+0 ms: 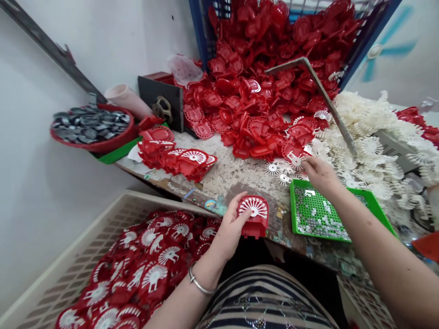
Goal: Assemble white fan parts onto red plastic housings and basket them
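Observation:
My left hand (233, 224) grips a red plastic casing (255, 226) at the table's front edge. A white fan-shaped plastic piece (253, 208) lies on the casing's face, and my left thumb presses on it. Farther right, my right hand (318, 172) is closed, with its fingertips pinching a white spoked plastic piece (295, 159) at the edge of the red pile. Several more white spoked pieces (283, 177) lie loose just below those fingers. Under my right wrist stands a green tray (293, 208) with small shiny metal parts in it.
Red casings (260, 123) spill from a blue crate (202, 34) at the back. White pieces (373, 151) heap up on the right, beside a bent metal bar (329, 103). A cream crate (82, 233) of red assemblies stands lower left. A red basin (92, 145) holds dark metal parts.

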`<state>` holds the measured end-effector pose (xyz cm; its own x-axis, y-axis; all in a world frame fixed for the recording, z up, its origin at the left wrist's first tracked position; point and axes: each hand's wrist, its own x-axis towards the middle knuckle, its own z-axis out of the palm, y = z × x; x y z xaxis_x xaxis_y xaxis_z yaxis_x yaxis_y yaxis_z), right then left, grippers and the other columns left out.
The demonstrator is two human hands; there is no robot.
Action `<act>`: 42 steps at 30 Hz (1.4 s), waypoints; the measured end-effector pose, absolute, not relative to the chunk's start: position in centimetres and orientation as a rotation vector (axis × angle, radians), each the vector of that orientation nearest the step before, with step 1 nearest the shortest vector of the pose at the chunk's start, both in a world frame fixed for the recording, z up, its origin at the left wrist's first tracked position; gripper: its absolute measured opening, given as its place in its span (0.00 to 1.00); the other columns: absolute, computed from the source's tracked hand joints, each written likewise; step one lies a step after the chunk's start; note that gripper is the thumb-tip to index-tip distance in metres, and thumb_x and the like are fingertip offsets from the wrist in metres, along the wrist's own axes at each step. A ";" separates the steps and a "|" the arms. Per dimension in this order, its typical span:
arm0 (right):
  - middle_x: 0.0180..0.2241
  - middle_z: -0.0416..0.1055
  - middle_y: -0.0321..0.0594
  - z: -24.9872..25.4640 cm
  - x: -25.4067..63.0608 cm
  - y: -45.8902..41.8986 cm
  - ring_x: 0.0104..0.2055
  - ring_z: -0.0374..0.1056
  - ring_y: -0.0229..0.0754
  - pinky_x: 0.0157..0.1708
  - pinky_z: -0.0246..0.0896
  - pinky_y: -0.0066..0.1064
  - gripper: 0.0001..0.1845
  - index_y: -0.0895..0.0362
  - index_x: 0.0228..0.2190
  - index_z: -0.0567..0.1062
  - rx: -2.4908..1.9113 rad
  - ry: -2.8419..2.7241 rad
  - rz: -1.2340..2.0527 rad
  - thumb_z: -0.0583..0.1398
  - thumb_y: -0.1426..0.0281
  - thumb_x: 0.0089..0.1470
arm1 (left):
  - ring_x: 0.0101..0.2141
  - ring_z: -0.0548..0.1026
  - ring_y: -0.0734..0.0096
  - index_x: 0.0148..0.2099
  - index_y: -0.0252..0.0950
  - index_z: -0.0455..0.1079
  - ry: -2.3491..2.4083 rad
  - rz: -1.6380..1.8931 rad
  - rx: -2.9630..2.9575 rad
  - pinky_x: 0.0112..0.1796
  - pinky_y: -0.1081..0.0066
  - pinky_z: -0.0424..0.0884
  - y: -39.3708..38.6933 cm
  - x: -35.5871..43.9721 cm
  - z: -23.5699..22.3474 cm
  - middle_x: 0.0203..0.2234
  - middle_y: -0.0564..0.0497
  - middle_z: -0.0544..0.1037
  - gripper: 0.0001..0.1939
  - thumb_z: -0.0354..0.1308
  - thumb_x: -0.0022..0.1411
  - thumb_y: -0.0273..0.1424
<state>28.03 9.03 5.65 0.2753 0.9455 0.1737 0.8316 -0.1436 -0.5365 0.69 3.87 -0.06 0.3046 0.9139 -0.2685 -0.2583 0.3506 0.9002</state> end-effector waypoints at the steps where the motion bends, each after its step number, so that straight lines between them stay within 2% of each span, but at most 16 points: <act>1: 0.28 0.73 0.43 5.8 28.4 8.9 0.32 0.69 0.45 0.32 0.62 0.35 0.16 0.56 0.35 0.70 -1.969 -1.529 0.317 0.50 0.58 0.56 | 0.44 0.76 0.67 0.60 0.40 0.61 0.928 0.916 0.862 0.48 0.66 0.71 3.8 0.8 -0.1 0.48 0.48 0.76 0.28 0.61 0.58 0.36; 4: 0.30 0.73 0.41 6.5 28.6 7.6 0.32 0.72 0.43 0.33 0.68 0.36 0.22 0.56 0.42 0.66 -1.830 -1.401 0.458 0.52 0.52 0.55 | 0.39 0.76 0.69 0.59 0.39 0.62 0.954 0.898 0.869 0.45 0.67 0.72 3.7 1.0 0.2 0.45 0.48 0.76 0.28 0.61 0.56 0.34; 8: 0.28 0.72 0.36 7.8 26.6 4.3 0.30 0.72 0.40 0.34 0.70 0.35 0.25 0.55 0.41 0.67 -1.614 -1.330 0.738 0.60 0.50 0.50 | 0.37 0.75 0.70 0.57 0.38 0.64 0.989 0.873 0.878 0.43 0.68 0.72 3.4 1.5 0.9 0.41 0.50 0.77 0.26 0.60 0.55 0.31; 11: 0.28 0.74 0.37 8.2 24.2 1.5 0.30 0.72 0.39 0.34 0.70 0.32 0.18 0.54 0.39 0.74 -1.506 -1.444 0.896 0.63 0.55 0.51 | 0.38 0.75 0.71 0.56 0.38 0.64 0.954 0.871 0.840 0.43 0.69 0.71 3.0 2.2 1.4 0.43 0.49 0.76 0.25 0.60 0.55 0.30; 14: 0.35 0.78 0.39 7.9 22.1 -0.6 0.37 0.74 0.40 0.38 0.70 0.32 0.11 0.52 0.38 0.78 -1.478 -1.697 0.904 0.59 0.62 0.57 | 0.37 0.75 0.71 0.54 0.36 0.65 0.919 0.855 0.797 0.42 0.70 0.70 2.4 2.9 1.6 0.41 0.49 0.77 0.21 0.59 0.58 0.33; 17: 0.39 0.79 0.38 7.3 20.8 -1.5 0.39 0.74 0.39 0.40 0.70 0.31 0.13 0.52 0.39 0.79 -1.440 -1.874 0.828 0.55 0.67 0.59 | 0.37 0.74 0.70 0.53 0.36 0.66 0.906 0.819 0.853 0.41 0.69 0.70 1.8 3.4 1.9 0.39 0.49 0.77 0.20 0.55 0.63 0.41; 20: 0.37 0.79 0.38 6.8 20.4 -1.7 0.36 0.75 0.39 0.38 0.70 0.30 0.13 0.53 0.39 0.79 -1.446 -1.993 0.699 0.54 0.69 0.60 | 0.43 0.73 0.66 0.52 0.35 0.67 0.908 0.784 0.997 0.46 0.67 0.68 1.2 3.6 2.4 0.43 0.47 0.76 0.21 0.52 0.64 0.44; 24: 0.34 0.79 0.39 6.1 20.9 -1.7 0.34 0.74 0.41 0.37 0.68 0.33 0.13 0.54 0.38 0.79 -1.412 -2.139 0.471 0.54 0.70 0.62 | 0.49 0.71 0.62 0.56 0.34 0.65 0.858 0.685 1.128 0.52 0.63 0.66 0.8 3.6 2.8 0.48 0.45 0.74 0.22 0.53 0.64 0.40; 28: 0.33 0.77 0.41 5.1 21.4 -1.8 0.34 0.71 0.40 0.36 0.66 0.34 0.13 0.54 0.37 0.80 -1.302 -2.183 0.258 0.54 0.69 0.64 | 0.53 0.69 0.60 0.57 0.36 0.65 0.782 0.642 1.214 0.55 0.62 0.64 0.7 3.5 2.4 0.52 0.45 0.72 0.23 0.59 0.59 0.31; 32: 0.35 0.72 0.44 4.6 21.1 -2.3 0.39 0.68 0.43 0.40 0.65 0.38 0.12 0.54 0.41 0.79 -1.365 -2.037 0.060 0.56 0.66 0.63 | 0.49 0.72 0.62 0.56 0.36 0.64 0.827 0.727 1.138 0.53 0.61 0.66 0.7 3.7 2.3 0.48 0.46 0.74 0.22 0.57 0.59 0.30; 34: 0.38 0.69 0.48 4.5 20.6 -2.9 0.42 0.67 0.46 0.43 0.64 0.42 0.16 0.57 0.45 0.77 -1.434 -1.978 -0.001 0.58 0.61 0.61 | 0.47 0.72 0.63 0.55 0.36 0.63 0.890 0.797 1.091 0.52 0.62 0.67 0.7 3.9 2.4 0.47 0.46 0.74 0.21 0.57 0.60 0.30; 36: 0.42 0.68 0.51 4.3 20.0 -3.7 0.46 0.65 0.51 0.46 0.63 0.47 0.25 0.59 0.49 0.74 -1.507 -1.984 -0.029 0.60 0.54 0.57 | 0.48 0.72 0.63 0.55 0.36 0.63 0.937 0.848 1.067 0.53 0.62 0.66 0.7 4.0 2.5 0.48 0.47 0.73 0.21 0.57 0.59 0.29; 38: 0.46 0.66 0.53 3.9 19.4 -4.4 0.49 0.63 0.55 0.48 0.61 0.51 0.30 0.59 0.51 0.72 -1.573 -2.009 -0.045 0.61 0.51 0.54 | 0.49 0.71 0.64 0.56 0.36 0.63 0.935 0.857 1.047 0.53 0.63 0.65 0.6 4.0 2.7 0.49 0.46 0.73 0.21 0.56 0.59 0.28; 42: 0.48 0.66 0.52 3.0 18.9 -4.9 0.51 0.62 0.55 0.50 0.59 0.52 0.27 0.59 0.52 0.70 -1.592 -2.028 -0.068 0.62 0.58 0.55 | 0.46 0.72 0.66 0.55 0.36 0.63 0.906 0.847 1.000 0.51 0.65 0.67 0.5 4.1 2.8 0.48 0.46 0.73 0.19 0.55 0.62 0.30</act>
<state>18.92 -4.86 3.04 -0.1421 0.8820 0.4492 0.9101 0.2949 -0.2912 4.09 0.46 2.82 0.3803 0.8965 -0.2273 -0.1671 0.3084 0.9365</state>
